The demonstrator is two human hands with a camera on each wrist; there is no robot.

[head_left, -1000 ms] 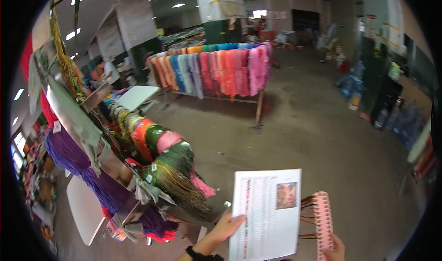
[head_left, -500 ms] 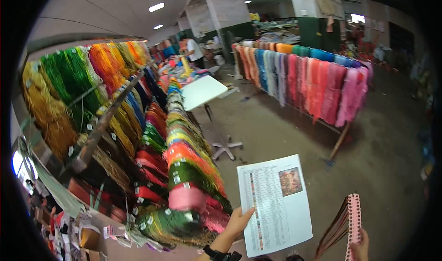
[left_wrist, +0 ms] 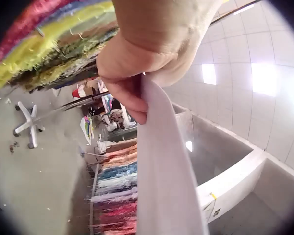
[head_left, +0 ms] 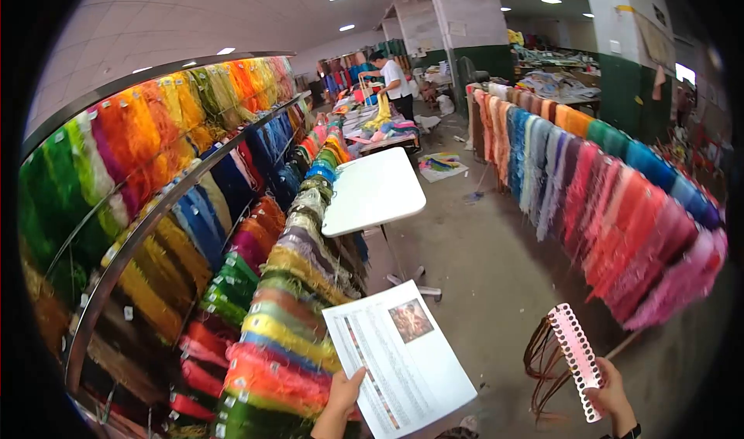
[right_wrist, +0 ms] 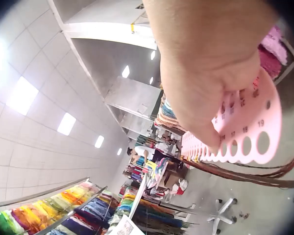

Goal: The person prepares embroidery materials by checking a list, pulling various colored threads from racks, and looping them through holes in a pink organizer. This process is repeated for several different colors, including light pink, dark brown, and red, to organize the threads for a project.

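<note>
My left hand (head_left: 344, 393) pinches the left edge of a printed sheet (head_left: 418, 369), thumb on its face. The sheet carries a table with a column of colour swatches and a small picture at its top. In the left wrist view the paper (left_wrist: 161, 171) is seen nearly edge-on below the fingers. My right hand (head_left: 611, 396) grips a pink thread holder card (head_left: 575, 350) by its lower part. Numbered holes line the card (right_wrist: 255, 127) in the right wrist view. Dark brown threads (head_left: 542, 361) hang from the card's left side in a loop.
Racks of coloured yarn skeins (head_left: 163, 144) run along the left. A white-topped stand (head_left: 380, 191) with a wheeled base is ahead. Another yarn rack (head_left: 589, 206) stands on the right. Farther back, a person (head_left: 395, 82) stands by a table heaped with yarn.
The head view has swung left and forward, bringing the left racks and white stand into fuller view. Both hands keep hold of the sheet and card; the sheet has tilted.
</note>
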